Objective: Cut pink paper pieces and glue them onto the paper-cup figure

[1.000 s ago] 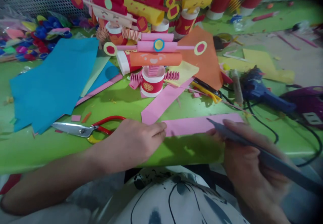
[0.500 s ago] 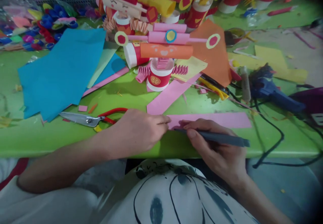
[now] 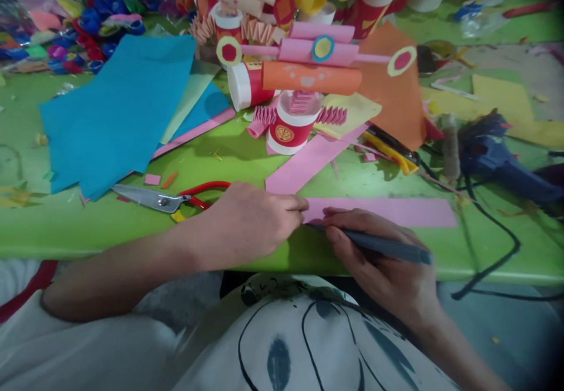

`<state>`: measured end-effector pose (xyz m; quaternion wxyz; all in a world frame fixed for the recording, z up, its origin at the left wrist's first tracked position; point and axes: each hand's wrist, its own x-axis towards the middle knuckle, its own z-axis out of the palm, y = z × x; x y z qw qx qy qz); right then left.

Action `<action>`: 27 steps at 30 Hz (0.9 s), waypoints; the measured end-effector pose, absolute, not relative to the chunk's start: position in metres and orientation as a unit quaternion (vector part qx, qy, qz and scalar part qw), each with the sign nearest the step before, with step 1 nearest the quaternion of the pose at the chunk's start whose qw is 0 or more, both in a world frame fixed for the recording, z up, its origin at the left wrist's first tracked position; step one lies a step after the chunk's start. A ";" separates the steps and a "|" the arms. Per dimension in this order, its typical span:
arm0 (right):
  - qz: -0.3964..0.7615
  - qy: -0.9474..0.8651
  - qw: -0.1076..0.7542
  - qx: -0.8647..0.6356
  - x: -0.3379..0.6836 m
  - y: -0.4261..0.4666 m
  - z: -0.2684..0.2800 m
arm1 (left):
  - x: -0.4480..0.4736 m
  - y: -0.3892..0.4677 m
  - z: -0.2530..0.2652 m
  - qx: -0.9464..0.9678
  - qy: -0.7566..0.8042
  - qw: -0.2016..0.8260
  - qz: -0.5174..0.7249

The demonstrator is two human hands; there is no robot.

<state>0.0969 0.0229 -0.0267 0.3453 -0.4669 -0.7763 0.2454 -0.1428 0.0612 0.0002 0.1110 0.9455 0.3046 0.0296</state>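
A pink paper strip (image 3: 412, 211) lies flat near the table's front edge. At its left end my left hand (image 3: 259, 221) is closed, its fingertips gripping the paper against the table; the thumb is hidden. My right hand (image 3: 383, 262) is closed around a dark grey pen (image 3: 388, 244), whose tip points left at the strip's lower edge, close to my left fingers. Scissors (image 3: 165, 202) with red handles lie just left of my left hand, their handles partly covered by it. A second pink strip (image 3: 304, 168) lies slantwise behind the hands.
A paper-cup figure (image 3: 288, 135) with pink and orange rolls stands behind the strips. Blue paper (image 3: 118, 109) is at left, orange paper (image 3: 392, 91) behind. To the right are a yellow-and-black cutter (image 3: 392, 147), a blue glue gun (image 3: 506, 156) and its black cable (image 3: 497, 221).
The camera view has shifted, so the table things appear farther right. Both hands keep almost the same place on the pink strip, and the pen tip remains at its lower edge.
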 end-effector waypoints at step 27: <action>0.229 -0.794 0.353 -0.439 0.098 0.025 -0.028 | -0.142 0.061 0.005 0.952 0.293 0.086 0.002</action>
